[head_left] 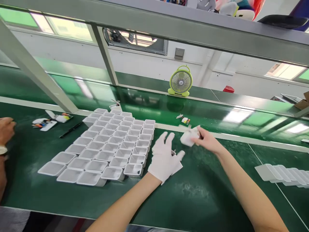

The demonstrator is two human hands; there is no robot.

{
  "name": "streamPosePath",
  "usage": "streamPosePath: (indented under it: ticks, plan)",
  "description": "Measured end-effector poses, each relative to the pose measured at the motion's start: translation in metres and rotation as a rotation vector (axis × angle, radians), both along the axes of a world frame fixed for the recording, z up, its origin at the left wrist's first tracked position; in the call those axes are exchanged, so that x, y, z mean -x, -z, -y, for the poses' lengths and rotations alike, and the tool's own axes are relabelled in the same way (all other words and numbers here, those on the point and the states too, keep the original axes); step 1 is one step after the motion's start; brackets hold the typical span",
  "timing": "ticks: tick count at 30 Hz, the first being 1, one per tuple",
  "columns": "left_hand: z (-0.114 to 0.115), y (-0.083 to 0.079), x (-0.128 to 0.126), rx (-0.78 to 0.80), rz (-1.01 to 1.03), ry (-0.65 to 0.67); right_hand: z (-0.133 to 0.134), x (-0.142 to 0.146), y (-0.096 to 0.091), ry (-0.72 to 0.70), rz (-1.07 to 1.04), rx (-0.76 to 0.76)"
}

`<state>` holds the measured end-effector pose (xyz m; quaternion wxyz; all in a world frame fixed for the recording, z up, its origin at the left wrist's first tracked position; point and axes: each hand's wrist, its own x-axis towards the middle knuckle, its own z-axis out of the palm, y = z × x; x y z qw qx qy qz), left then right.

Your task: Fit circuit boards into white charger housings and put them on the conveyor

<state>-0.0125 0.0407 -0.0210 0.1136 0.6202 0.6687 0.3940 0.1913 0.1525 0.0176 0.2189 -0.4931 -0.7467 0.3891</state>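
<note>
My left hand (162, 158), in a white glove, is just right of a block of white plastic trays (113, 146). Its fingers are spread apart. Partly hidden beneath it lies a white piece (178, 167) with a small metal part near the thumb; whether the hand grips it I cannot tell for sure. Farther right, my bare right hand (206, 139) pinches a white plastic piece (189, 137) above the bench. That piece is smeared by motion, so its details do not show.
Another person's hand (6, 130) is at the left edge. Small circuit parts (51, 120) and a black pen (70, 129) lie left of the trays. More small parts (185, 120) sit on the green strip near a green fan (181, 81). Stacked white trays (270, 173) lie at right.
</note>
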Motion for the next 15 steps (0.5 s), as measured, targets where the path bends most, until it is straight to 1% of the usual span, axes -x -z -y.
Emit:
streamPosePath:
  ticks: [2, 4, 5, 7, 9, 11, 12, 13, 15]
  plan:
    - [-0.004, -0.002, 0.009, 0.031, -0.213, -0.132, -0.029, -0.009, 0.001, 0.267, 0.133, -0.126]
    - [-0.006, -0.006, 0.017, 0.095, -0.422, -0.253, -0.054, -0.015, 0.003, 0.469, 0.268, -0.181]
    - [-0.006, -0.007, 0.021, 0.125, -0.482, -0.281, -0.063, -0.017, 0.004, 0.532, 0.329, -0.186]
    - [-0.005, -0.010, 0.025, 0.161, -0.531, -0.293, -0.072, -0.018, 0.005, 0.587, 0.431, -0.174]
    - [-0.005, -0.010, 0.027, 0.176, -0.533, -0.287, -0.067, -0.013, 0.003, 0.582, 0.514, -0.180]
    - [-0.005, -0.010, 0.029, 0.192, -0.532, -0.279, -0.046, -0.003, 0.000, 0.512, 0.583, -0.221]
    - [-0.005, -0.009, 0.030, 0.198, -0.529, -0.274, -0.031, 0.004, -0.001, 0.443, 0.611, -0.245]
    - [-0.006, -0.008, 0.030, 0.203, -0.521, -0.268, -0.013, 0.012, -0.002, 0.343, 0.634, -0.255]
    - [-0.007, -0.006, 0.032, 0.208, -0.495, -0.257, 0.027, 0.031, -0.001, 0.087, 0.666, -0.229]
